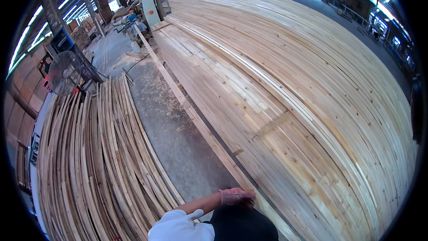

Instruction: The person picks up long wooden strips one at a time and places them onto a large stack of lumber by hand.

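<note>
My left hand (237, 196), in a pinkish-red work glove, reaches in from the lower edge below a white sleeve. Its fingers are closed at the near left edge of a long, narrow wooden board (206, 140). The board runs away from me toward the machine at the far end, alongside a big stack of planks (214, 127). A dark gap separates the board from that stack along much of its length. The underside of my grip is hidden, and my right hand is out of sight.
Many thin wooden strips (96, 165) lie in a pile at the left. A standing fan (66, 72) is behind them, beside a post. Sawdust (165, 100) covers part of the floor. A machine with a pale panel (150, 10) stands at the far end.
</note>
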The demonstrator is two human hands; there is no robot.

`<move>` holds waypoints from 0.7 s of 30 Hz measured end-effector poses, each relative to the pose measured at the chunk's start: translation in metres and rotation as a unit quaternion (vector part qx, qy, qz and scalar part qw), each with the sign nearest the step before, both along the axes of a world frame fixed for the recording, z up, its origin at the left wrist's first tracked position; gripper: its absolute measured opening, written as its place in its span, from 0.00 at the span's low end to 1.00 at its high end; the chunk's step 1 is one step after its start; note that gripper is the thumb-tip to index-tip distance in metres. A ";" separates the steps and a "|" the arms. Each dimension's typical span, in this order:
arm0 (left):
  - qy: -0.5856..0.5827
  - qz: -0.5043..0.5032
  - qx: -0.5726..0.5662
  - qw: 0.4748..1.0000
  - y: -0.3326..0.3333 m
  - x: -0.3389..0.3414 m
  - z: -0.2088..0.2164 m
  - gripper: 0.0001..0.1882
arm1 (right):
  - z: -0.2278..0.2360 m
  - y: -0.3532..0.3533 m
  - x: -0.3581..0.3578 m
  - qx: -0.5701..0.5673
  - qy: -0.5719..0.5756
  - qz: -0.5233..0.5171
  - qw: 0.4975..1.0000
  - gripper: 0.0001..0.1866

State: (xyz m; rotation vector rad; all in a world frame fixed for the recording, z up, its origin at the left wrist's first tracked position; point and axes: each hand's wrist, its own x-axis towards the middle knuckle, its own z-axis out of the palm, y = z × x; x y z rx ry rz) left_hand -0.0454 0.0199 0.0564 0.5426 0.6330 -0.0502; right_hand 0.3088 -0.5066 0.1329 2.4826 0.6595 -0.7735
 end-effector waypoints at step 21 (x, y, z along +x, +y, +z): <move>0.077 0.193 0.183 0.961 0.265 -0.092 0.026 0.22 | 0.058 0.263 -0.095 0.080 0.068 0.028 0.994 0.30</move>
